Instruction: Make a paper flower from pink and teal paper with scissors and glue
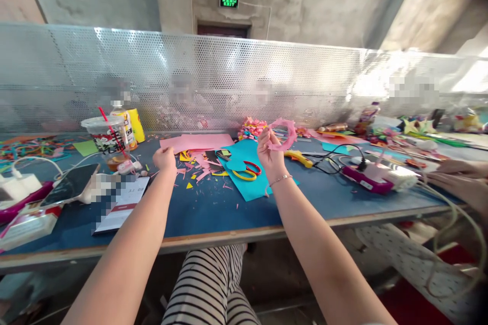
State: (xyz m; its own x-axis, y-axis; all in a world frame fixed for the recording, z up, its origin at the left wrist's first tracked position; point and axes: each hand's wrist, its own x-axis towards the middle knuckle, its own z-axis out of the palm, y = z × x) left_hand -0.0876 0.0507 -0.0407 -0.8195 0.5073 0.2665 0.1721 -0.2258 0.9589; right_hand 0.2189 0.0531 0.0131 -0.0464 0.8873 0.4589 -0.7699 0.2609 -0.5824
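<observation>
Well left of our hands, coloured strips [41, 148] lie heaped on the table [198, 216]; nearer, just left of our left hand, a cup [109, 138] stands upright, perhaps set aside to keep drink off the paper. Our left hand [165, 160] is nearly closed, curled at the left end of the pink sheet [204, 141]; we cannot tell whether it pinches the edge or only rests there, though either would steady it. Between our hands, scraps [204, 167] are scattered, and the scissors [249, 179] lie on the blue sheet [247, 191], handles towards us, probably for easy reach. Our right hand [271, 148] is raised, thumb and fingertips closed on the left side of the pink ring [292, 134], held clear of the table by its edge, seemingly to avoid crushing it. Just right of that hand lies a yellow tool [299, 158], then a purple power strip [366, 180], and well beyond, another person's hand [452, 171]
</observation>
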